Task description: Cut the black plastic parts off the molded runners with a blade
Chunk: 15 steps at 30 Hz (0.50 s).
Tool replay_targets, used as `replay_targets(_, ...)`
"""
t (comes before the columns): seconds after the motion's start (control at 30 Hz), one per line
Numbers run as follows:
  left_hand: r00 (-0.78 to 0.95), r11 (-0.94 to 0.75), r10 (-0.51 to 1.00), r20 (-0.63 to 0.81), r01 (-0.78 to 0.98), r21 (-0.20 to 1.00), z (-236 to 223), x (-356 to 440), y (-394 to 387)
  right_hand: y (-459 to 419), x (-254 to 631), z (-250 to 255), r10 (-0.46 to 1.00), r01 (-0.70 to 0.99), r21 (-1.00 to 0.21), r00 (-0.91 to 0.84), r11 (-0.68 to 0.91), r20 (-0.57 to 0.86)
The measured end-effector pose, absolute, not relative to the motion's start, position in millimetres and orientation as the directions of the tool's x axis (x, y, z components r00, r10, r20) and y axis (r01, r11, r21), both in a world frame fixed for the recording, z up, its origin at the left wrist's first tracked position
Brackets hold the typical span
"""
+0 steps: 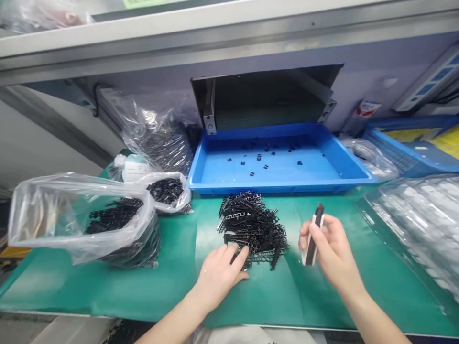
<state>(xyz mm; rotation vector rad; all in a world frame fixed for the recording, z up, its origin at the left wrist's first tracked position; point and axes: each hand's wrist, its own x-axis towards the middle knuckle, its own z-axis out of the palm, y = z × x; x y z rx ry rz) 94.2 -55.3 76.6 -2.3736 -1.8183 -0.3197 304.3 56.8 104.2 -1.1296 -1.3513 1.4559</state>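
A heap of black plastic strips [251, 222], some with rows of rings, lies on the green mat. At its near left edge, my left hand [220, 272] touches the strips, thumb and forefinger apart; its fingertips are partly hidden among the pieces. To the right of the heap, just above the mat, my right hand [333, 246] is closed round a slim white-and-black rectangular piece [311, 241]. That piece stands nearly upright between thumb and fingers, its dark end at the top.
Behind the heap sits a blue tray [283, 184] with several small black parts. Open plastic bags [143, 239] of black parts stand on the left. Clear blister trays [423, 229] lie at right, before a blue basket [398, 148]. A metal beam [229, 36] spans overhead.
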Motion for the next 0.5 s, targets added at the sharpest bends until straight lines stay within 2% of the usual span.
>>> replay_targets(0.1, 0.22, -0.258, 0.855, 0.47, 0.966, 0.017, 67.1, 97.7, -45.2, 52.8, 316.9, 84.5, 0.948, 0.01, -0.977, -0.24, -0.214, -0.21)
replay_targets(0.2, 0.228, -0.321, 0.793, 0.564, 0.944, 0.07, 64.2, 98.3, -39.6, 55.8, 321.2, 73.1, 0.94, -0.026, -0.961, -0.22, -0.274, -0.262)
replay_targets(0.3, 0.202, -0.401, 0.756, 0.622, 0.895, 0.196, 67.0, 92.5, -34.5, 59.2, 324.4, 68.9, 0.927, -0.067, -0.942, -0.215, -0.328, -0.308)
replay_targets(0.4, 0.098, -0.341, 0.84, 0.533, 0.86, 0.38, 79.9, 76.4, -8.2, 58.1, 329.2, 63.0, 0.906, -0.067, -0.923, -0.228, -0.38, -0.357)
replay_targets(0.47, 0.04, -0.235, 0.905, 0.423, 0.876, 0.421, 93.4, 60.4, 31.3, 55.9, 334.8, 56.6, 0.896, 0.022, -0.92, -0.222, -0.39, -0.385)
replay_targets(0.5, -0.012, -0.128, 0.945, 0.326, 0.904, 0.407, 100.3, 51.7, 57.3, 55.0, 338.7, 53.2, 0.898, 0.104, -0.922, -0.209, -0.372, -0.386)
